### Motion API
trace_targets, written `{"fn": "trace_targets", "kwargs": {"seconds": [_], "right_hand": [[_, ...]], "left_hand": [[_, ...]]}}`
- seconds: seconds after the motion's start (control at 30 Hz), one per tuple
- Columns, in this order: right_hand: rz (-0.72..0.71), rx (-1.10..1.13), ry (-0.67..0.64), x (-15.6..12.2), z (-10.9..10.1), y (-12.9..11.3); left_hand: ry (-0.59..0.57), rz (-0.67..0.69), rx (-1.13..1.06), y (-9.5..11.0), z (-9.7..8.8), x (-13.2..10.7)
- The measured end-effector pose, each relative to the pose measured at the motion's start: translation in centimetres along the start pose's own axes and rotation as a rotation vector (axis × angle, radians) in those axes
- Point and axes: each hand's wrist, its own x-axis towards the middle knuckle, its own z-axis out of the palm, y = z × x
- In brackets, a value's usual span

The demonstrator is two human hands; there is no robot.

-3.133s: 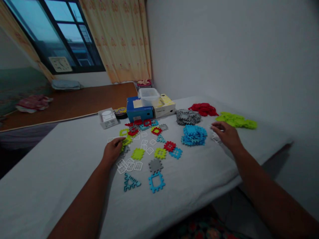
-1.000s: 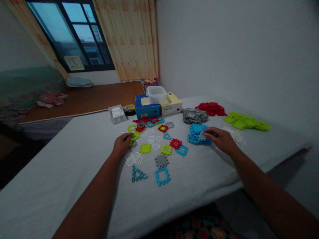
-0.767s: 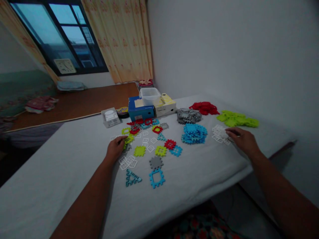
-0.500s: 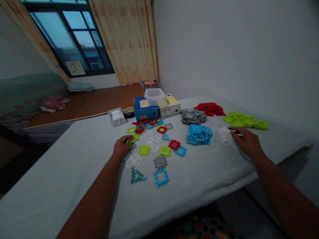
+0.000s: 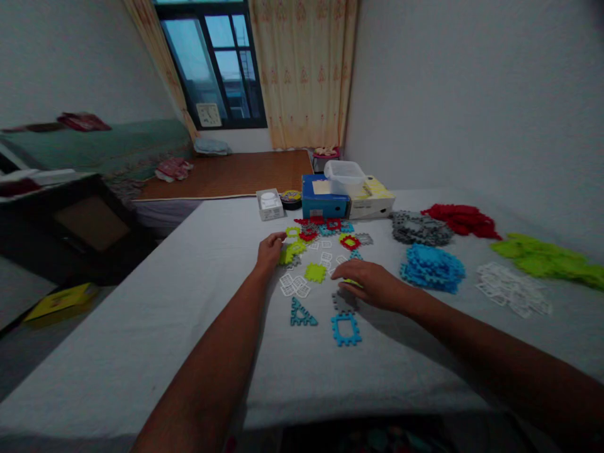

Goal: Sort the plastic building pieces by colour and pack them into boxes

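My left hand (image 5: pixel 270 251) rests beside the lime-green pieces (image 5: pixel 293 249), its fingers curled together; whatever they may hold is hidden. Over the middle of the spread, my right hand (image 5: pixel 372 284) reaches in from the right. Its fingers are stretched out and parted from the thumb, with nothing visible between them, and it partly covers a grey notched square (image 5: pixel 343 303). Between the hands lies a lime-green notched square (image 5: pixel 315 272). Nearer me are white lattice pieces (image 5: pixel 295 285), a teal notched triangle (image 5: pixel 302 313) and a blue square frame (image 5: pixel 346 329).
Sorted piles stand on the right: grey (image 5: pixel 419 228), red (image 5: pixel 462 220), blue (image 5: pixel 431 267), white (image 5: pixel 512 288) and lime green (image 5: pixel 550 258). A blue box (image 5: pixel 324 200), a pale yellow box (image 5: pixel 372 200) and a clear plastic tub (image 5: pixel 344 177) are at the back.
My right hand has left the white pile and come left over the scattered pieces. My left hand stays by the lime-green pieces. The view has turned left.
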Motion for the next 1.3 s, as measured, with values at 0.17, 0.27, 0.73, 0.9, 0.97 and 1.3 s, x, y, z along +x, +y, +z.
{"fn": "trace_targets", "kwargs": {"seconds": [0.17,0.27,0.73,0.9,0.97,1.3], "right_hand": [[-0.004,-0.038,-0.092,8.4,3.4,-0.2],[0.053,-0.095,-0.117,12.1,5.5,-0.2],[0.1,-0.202,-0.158,8.9,4.7,0.8],[0.057,-0.325,-0.116,6.5,3.2,0.5],[0.041,-0.374,-0.091,5.8,2.8,0.4],[-0.033,-0.381,0.021,3.1,1.4,1.8]], "left_hand": [[0.082,-0.06,-0.184,-0.6,-0.1,0.4],[0.107,-0.09,-0.284,-0.6,-0.2,0.5],[0.111,-0.117,-0.329,0.2,-0.4,0.5],[0.157,0.038,0.074,0.3,-2.3,1.0],[0.173,0.04,0.202,0.1,-3.2,1.2],[0.056,0.035,0.585,1.1,-3.9,0.8]]}}
